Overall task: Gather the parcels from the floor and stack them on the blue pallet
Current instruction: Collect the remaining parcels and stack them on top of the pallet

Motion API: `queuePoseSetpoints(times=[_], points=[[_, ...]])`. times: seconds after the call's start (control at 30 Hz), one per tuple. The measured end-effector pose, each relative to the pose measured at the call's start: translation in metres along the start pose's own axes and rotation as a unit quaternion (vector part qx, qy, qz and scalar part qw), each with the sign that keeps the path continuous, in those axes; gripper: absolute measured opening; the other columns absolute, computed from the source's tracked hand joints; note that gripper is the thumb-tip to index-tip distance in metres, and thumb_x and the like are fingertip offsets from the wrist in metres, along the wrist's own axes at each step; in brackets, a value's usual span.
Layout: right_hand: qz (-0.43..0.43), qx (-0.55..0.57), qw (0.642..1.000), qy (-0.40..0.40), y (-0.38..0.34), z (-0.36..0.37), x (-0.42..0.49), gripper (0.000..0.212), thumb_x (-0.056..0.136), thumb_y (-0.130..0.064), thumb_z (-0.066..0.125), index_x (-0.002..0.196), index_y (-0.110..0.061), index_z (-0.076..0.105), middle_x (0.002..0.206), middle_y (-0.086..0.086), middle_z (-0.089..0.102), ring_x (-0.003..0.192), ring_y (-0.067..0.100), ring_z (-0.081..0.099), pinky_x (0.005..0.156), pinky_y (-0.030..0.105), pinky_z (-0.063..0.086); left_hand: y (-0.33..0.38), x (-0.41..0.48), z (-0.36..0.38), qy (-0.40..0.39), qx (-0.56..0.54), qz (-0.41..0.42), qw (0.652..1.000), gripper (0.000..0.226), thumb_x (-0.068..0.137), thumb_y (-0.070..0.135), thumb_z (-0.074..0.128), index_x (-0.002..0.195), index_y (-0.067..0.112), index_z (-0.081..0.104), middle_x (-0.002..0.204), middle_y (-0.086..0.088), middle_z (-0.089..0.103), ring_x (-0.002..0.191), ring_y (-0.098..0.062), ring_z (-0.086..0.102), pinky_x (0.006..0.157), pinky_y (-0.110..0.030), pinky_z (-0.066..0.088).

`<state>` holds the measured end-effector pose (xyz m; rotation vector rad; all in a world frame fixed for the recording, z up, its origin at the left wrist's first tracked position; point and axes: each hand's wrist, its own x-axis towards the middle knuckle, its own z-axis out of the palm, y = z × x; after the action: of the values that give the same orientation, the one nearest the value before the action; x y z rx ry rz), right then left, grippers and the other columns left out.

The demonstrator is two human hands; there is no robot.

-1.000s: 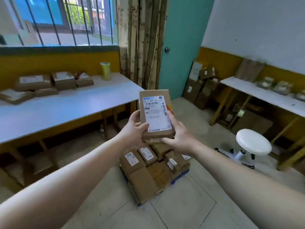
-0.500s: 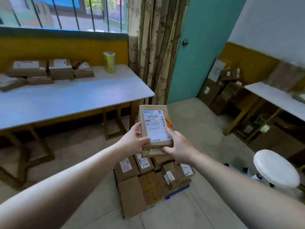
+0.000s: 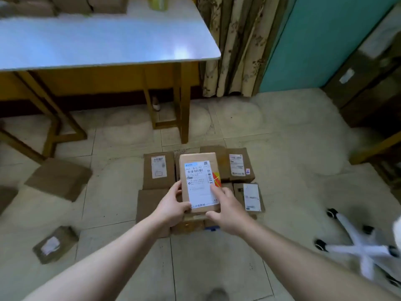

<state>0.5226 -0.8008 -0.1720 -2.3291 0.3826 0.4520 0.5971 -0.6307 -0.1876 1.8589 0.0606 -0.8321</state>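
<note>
Two hands are closed on one labelled parcel [image 3: 198,181], which is held flat, label up, above the middle of the stacked parcels [image 3: 159,170] on the blue pallet [image 3: 211,229]. The left hand [image 3: 173,206] is wrapped round the parcel's near left corner. Its thumb is pressed on the top face and one fingertip is seen at the left edge, the rest being tucked underneath. The right hand [image 3: 229,211] is set at the near right corner, with its fingers laid close together along the label's right side and the thumb hooked against the near end. Whether the parcel touches the boxes below cannot be told. Of the pallet only a blue sliver is seen at its near edge, the rest being covered by boxes and hands. On the floor [image 3: 282,170] to the left, a flat parcel [image 3: 58,178] and a small parcel [image 3: 53,244] are seen, both blurred. The table [image 3: 108,40] is cut off at the top, and the boxes on it are smeared. A white stool base [image 3: 364,250] is cut off at the right.
</note>
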Motion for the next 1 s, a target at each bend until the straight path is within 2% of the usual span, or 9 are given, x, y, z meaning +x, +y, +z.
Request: queuePoseSetpoints(times=[0.13,0.23,0.37,0.43,0.53,0.63,0.7,0.8,1.0], points=[[0.006,0.007,0.999,-0.032,0.054,0.04,0.035,0.08,0.087,-0.029,0.063,0.151,-0.029,0.015,0.148,-0.005,0.022,0.128,0.016,0.037,0.101,0.033,0.042,-0.055,0.042,0.033,0.019,0.0,-0.032,0.999,0.074,0.083,0.007,0.062,0.141,0.042,0.03,0.125,0.003,0.057,0.089,-0.018,0.067,0.053,-0.028,0.048],[0.017,-0.014,0.998,-0.061,0.093,0.081,0.058,0.08,0.088,-0.03,0.063,0.152,-0.028,0.014,0.151,-0.006,0.018,0.13,0.017,0.036,0.101,0.032,0.041,-0.105,0.07,0.052,0.019,0.01,-0.056,0.998,0.074,0.084,0.005,0.06,0.142,0.039,0.028,0.124,0.004,0.059,0.085,-0.015,0.067,0.054,-0.027,0.048],[0.029,-0.064,0.995,-0.074,0.137,0.127,0.099,0.079,0.09,-0.032,0.062,0.152,-0.031,0.012,0.159,0.0,0.005,0.142,0.024,0.023,0.112,0.039,0.031,-0.156,0.115,0.07,0.037,0.012,-0.075,0.996,0.077,0.084,0.005,0.061,0.146,0.034,0.024,0.118,0.005,0.06,0.078,-0.016,0.067,0.054,-0.03,0.05],[0.029,-0.097,0.992,-0.073,0.156,0.148,0.116,0.079,0.09,-0.033,0.061,0.152,-0.03,0.012,0.158,0.003,0.008,0.142,0.025,0.021,0.113,0.041,0.028,-0.178,0.134,0.079,0.042,0.008,-0.087,0.995,0.08,0.084,0.007,0.062,0.146,0.035,0.021,0.106,0.007,0.061,0.077,-0.014,0.067,0.056,-0.029,0.052],[0.029,-0.152,0.986,-0.055,0.182,0.173,0.132,0.079,0.09,-0.037,0.061,0.152,-0.029,0.013,0.155,0.007,0.015,0.141,0.026,0.018,0.114,0.042,0.025,-0.204,0.156,0.095,0.044,0.009,-0.092,0.995,0.08,0.084,0.007,0.063,0.147,0.034,0.021,0.115,0.004,0.06,0.077,-0.008,0.066,0.06,-0.026,0.054],[0.041,-0.208,0.976,-0.047,0.203,0.192,0.143,0.076,0.09,-0.042,0.058,0.151,-0.03,0.014,0.155,0.009,0.016,0.139,0.029,0.019,0.111,0.044,0.026,-0.221,0.171,0.108,0.031,0.029,-0.098,0.994,0.084,0.083,0.011,0.064,0.148,0.035,0.017,0.134,-0.001,0.052,0.097,-0.019,0.065,0.059,-0.025,0.05],[0.056,-0.218,0.973,-0.055,0.213,0.2,0.145,0.074,0.09,-0.043,0.058,0.15,-0.029,0.016,0.154,0.009,0.018,0.137,0.029,0.022,0.109,0.045,0.029,-0.228,0.174,0.114,0.015,0.056,-0.097,0.994,0.086,0.082,0.012,0.065,0.148,0.037,0.015,0.145,-0.001,0.042,0.112,-0.027,0.059,0.067,-0.029,0.052],[0.072,-0.217,0.972,-0.052,0.224,0.206,0.148,0.07,0.09,-0.041,0.057,0.148,-0.029,0.019,0.152,0.009,0.023,0.131,0.029,0.028,0.105,0.044,0.033,-0.235,0.181,0.121,-0.01,0.08,-0.097,0.992,0.089,0.083,0.01,0.065,0.148,0.038,0.012,0.15,0.0,0.035,0.12,-0.025,0.052,0.091,-0.038,0.052],[0.071,-0.221,0.972,-0.042,0.224,0.202,0.165,0.05,0.095,-0.033,0.05,0.141,-0.029,0.03,0.149,0.003,0.028,0.123,0.027,0.034,0.1,0.041,0.038,-0.237,0.198,0.118,-0.039,0.118,-0.093,0.988,0.085,0.086,0.012,0.061,0.148,0.038,0.009,0.151,0.002,0.033,0.132,-0.021,0.041,0.096,-0.028,0.04]])
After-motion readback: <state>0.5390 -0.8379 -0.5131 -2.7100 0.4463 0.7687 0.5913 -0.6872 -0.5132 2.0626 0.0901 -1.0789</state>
